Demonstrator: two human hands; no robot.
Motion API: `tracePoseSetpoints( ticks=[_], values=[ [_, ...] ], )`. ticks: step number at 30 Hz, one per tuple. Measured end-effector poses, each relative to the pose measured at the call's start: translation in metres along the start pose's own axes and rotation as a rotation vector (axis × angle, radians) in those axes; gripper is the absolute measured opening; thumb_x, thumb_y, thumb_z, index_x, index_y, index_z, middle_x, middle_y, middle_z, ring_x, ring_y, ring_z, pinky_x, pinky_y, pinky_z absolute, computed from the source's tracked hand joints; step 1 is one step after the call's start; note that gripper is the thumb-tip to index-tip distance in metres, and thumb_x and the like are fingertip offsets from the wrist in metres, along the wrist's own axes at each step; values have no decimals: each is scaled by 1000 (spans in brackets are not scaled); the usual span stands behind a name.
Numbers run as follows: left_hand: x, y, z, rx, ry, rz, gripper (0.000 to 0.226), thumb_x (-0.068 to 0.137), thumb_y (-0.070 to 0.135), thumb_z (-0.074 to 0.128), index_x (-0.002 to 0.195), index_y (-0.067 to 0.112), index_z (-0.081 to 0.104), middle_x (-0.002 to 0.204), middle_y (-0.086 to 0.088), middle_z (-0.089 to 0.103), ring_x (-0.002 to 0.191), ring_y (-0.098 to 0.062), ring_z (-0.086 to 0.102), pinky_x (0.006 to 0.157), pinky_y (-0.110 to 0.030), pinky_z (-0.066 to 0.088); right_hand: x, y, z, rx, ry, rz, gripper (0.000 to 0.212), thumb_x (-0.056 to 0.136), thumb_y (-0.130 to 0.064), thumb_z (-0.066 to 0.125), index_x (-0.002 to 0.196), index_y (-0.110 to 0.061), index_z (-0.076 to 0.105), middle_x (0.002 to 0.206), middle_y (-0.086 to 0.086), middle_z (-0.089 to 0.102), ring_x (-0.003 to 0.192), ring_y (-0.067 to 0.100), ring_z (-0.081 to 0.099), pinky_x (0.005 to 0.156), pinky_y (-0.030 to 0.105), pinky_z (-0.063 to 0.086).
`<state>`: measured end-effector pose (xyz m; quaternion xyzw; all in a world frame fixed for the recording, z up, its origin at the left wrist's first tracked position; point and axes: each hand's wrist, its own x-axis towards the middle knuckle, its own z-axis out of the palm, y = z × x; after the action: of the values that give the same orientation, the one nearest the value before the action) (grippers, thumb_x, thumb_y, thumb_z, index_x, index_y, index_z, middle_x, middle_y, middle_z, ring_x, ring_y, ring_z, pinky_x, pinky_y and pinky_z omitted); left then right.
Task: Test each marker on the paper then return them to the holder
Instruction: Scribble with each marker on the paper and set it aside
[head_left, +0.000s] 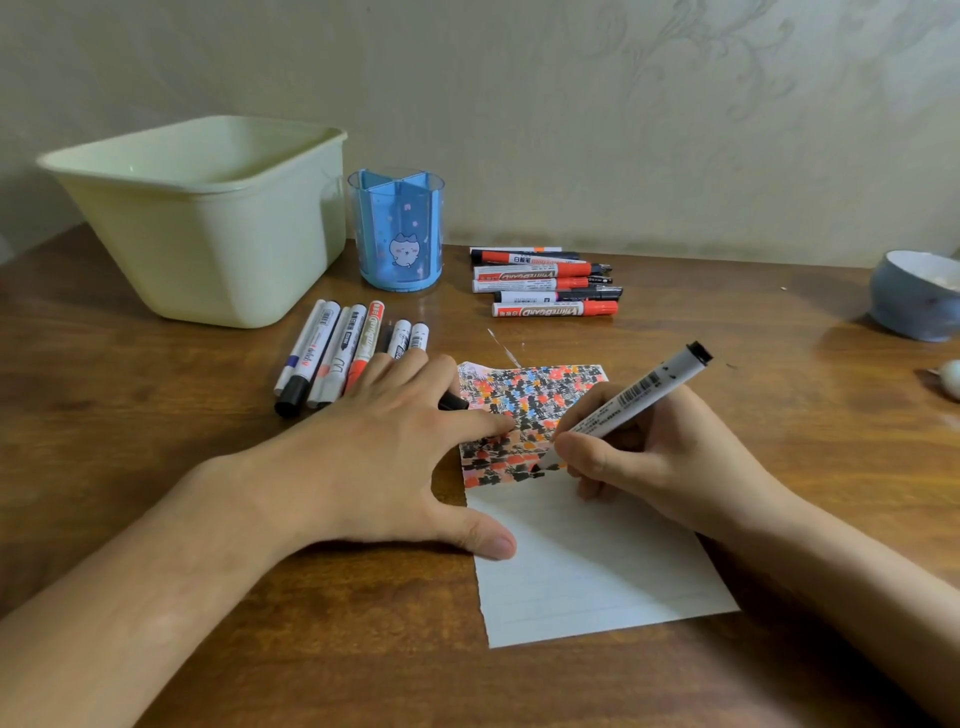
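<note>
My right hand grips a white marker with a black end, its tip touching the paper at the lower edge of the coloured scribbles. My left hand lies flat on the paper's left edge, and a black cap pokes out from under its fingers. The blue divided holder stands at the back with no markers in it. Several markers lie in a row left of the paper. Several more markers lie right of the holder.
A pale green plastic tub stands at the back left on the wooden table. A blue-grey bowl sits at the far right edge, with a small white object in front of it. A wall rises behind.
</note>
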<state>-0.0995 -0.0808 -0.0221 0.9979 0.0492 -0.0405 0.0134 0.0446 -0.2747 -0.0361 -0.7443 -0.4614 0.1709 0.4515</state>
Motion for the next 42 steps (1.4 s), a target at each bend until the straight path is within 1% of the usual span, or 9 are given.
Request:
tracePoseSetpoints(
  ticks=[6,11,16,21,24,29,33,38,42],
  values=[
    [0,-1,1,-6,1,1,105,55,104,30,148,58,16,108,14,24,109,-10,23,103,-34,31,1,1,-2,-9,16,18,5,87,-17,72,85,-13,68,67,-2,72,61,16,72,58,26,57],
    [0,0,0,8,-19,-4,105,54,103,29,148,57,14,105,14,21,103,-9,20,102,-34,32,0,-1,0,-25,-26,-3,10,85,-23,74,89,-14,70,71,-5,72,65,16,73,60,26,57],
    [0,1,-1,-4,-25,-9,106,53,103,28,148,58,14,107,14,22,104,-9,20,103,-33,31,0,-1,-3,-6,3,12,7,86,-16,73,85,-11,68,67,-2,71,61,16,71,58,26,56],
    [1,0,-1,-2,-21,-2,105,56,103,29,148,57,14,109,14,23,111,-9,23,105,-34,30,0,-2,-1,-8,-28,6,7,86,-16,74,85,-13,69,68,-6,71,63,15,72,59,25,56],
    [0,0,0,0,-10,1,105,56,103,30,149,56,15,108,14,23,109,-9,23,104,-33,30,0,-2,-3,1,-7,22,7,86,-13,73,83,-12,66,66,-4,70,60,14,70,58,26,56],
    [-1,1,-2,16,-17,2,104,58,102,30,149,56,14,108,14,23,106,-8,20,102,-31,29,-1,-3,-1,-17,-39,-15,5,86,-15,74,84,-15,69,68,-6,70,61,13,70,59,25,55],
    [0,1,-2,-3,-25,-3,105,56,103,30,149,56,14,110,15,23,110,-9,22,105,-34,30,0,-1,-3,-5,-12,12,8,86,-12,72,81,-12,66,64,-3,68,57,15,68,56,27,55],
    [0,1,-2,17,-35,-1,104,57,102,29,149,56,13,108,14,21,107,-8,20,103,-34,30,-1,-3,-1,-28,-31,-29,6,87,-21,74,85,-16,70,69,-7,70,62,12,69,58,24,55],
    [0,1,-2,16,-41,-5,104,57,102,30,149,56,13,109,14,22,108,-9,20,104,-34,30,1,-1,-3,-44,-4,-5,8,86,-17,73,80,-17,67,65,-7,68,58,9,66,57,25,54]
  ],
)
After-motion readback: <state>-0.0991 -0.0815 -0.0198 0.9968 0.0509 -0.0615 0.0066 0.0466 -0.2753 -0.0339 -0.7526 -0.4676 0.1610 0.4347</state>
